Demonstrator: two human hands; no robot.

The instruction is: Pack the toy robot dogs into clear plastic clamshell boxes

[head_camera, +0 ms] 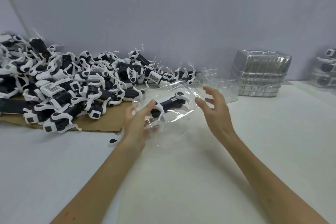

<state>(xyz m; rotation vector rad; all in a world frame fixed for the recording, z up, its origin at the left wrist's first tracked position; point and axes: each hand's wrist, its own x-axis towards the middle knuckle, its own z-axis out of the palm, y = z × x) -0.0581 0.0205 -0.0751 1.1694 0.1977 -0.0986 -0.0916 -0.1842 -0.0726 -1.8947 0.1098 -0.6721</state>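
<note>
Left hand (138, 122) grips one end of the clear clamshell box (181, 86) with a toy robot dog (169, 103) lying inside, right hand (215, 110) spread wide just beside the other end, holding nothing, so if that one-handed hold tilts, the dog could slide out, I reckon.

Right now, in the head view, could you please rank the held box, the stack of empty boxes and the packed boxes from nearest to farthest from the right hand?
1. Held box, just left of the right hand.
2. Stack of empty boxes, behind, to its right.
3. Packed boxes, at the far right edge.
</note>
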